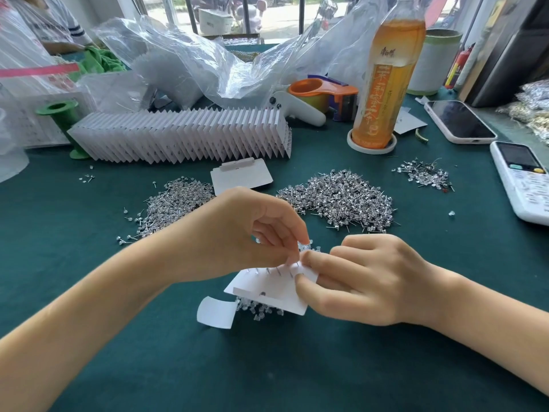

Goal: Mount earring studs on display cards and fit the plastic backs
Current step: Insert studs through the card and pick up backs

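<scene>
Your right hand (356,278) pinches the white display card (276,288) at its edge. Your left hand (255,233) pinches at the stud posts (277,270) poking through it.

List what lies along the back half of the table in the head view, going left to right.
Green spool → row of white display cards → orange tape dispenser → tea bottle → phone → white remote.

A single head view looks forward and down from just above the tabletop (89,292), close over the hands (297,263) at centre frame. Beyond the hands the tabletop runs to a window at the far edge.
</scene>
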{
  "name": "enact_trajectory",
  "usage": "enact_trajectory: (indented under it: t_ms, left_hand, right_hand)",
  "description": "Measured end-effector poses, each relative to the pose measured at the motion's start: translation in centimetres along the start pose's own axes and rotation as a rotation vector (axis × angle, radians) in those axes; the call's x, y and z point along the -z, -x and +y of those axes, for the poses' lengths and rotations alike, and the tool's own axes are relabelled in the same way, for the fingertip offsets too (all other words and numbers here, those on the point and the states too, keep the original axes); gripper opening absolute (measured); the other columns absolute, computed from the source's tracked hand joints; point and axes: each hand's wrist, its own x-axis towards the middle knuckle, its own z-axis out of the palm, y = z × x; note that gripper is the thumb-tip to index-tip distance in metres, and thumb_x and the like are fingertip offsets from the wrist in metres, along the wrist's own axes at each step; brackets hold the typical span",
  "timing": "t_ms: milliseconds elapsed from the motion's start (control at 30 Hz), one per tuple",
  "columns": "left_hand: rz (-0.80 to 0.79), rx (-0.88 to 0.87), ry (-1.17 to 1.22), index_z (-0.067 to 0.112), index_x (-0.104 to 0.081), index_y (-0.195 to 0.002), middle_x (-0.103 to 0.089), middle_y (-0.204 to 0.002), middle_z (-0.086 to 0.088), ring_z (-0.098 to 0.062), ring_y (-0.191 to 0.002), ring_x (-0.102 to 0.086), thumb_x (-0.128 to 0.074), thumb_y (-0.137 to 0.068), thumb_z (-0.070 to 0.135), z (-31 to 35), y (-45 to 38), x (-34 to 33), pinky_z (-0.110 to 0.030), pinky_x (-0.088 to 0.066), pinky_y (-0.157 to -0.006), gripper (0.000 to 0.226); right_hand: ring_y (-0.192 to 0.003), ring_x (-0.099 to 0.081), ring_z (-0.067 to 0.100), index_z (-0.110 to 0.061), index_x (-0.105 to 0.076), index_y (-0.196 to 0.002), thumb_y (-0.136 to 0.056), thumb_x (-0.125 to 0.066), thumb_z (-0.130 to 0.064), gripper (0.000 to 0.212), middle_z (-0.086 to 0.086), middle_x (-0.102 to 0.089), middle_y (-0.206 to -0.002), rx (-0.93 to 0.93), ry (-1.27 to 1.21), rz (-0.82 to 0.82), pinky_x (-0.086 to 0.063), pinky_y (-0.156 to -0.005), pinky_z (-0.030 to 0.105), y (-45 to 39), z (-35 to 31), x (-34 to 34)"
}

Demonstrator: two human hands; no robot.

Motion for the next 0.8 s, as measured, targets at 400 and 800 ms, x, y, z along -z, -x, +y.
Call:
enact_trajectory:
  t_ms: [400, 800]
  left_hand:
    - [-0.011, -0.022, 0.022, 0.015, -0.071, -0.088, -0.073, -0.082, 0.007, -0.007, -0.076, -0.068, -0.074, -0.077, 0.002, 0.05, -0.14, -0.10, -0.018, -0.052, -0.076, 0.019]
    - [-0.045, -0.042, -0.023, 0.018, -0.069, -0.085, -0.071, -0.081, 0.006, -0.005, -0.074, -0.066, -0.076, -0.076, 0.003, 0.14, -0.59, -0.03, -0.019, -0.052, -0.075, 0.019]
  right_hand:
    - [-0.044, -0.038, 0.019, -0.012, -0.054, -0.097, -0.072, -0.068, 0.003, 0.032, 0.008, -0.068, -0.072, 0.002, -0.004, 0.018, -0.039, -0.039, 0.028, 0.12, -0.03, 0.00]
    - [-0.044, -0.036, 0.020, -0.014, -0.055, -0.096, -0.079, -0.062, 0.003, 0.025, 0.007, -0.067, -0.070, -0.006, 0.035, 0.068, -0.039, -0.039, 0.027, 0.23, 0.00, -0.07]
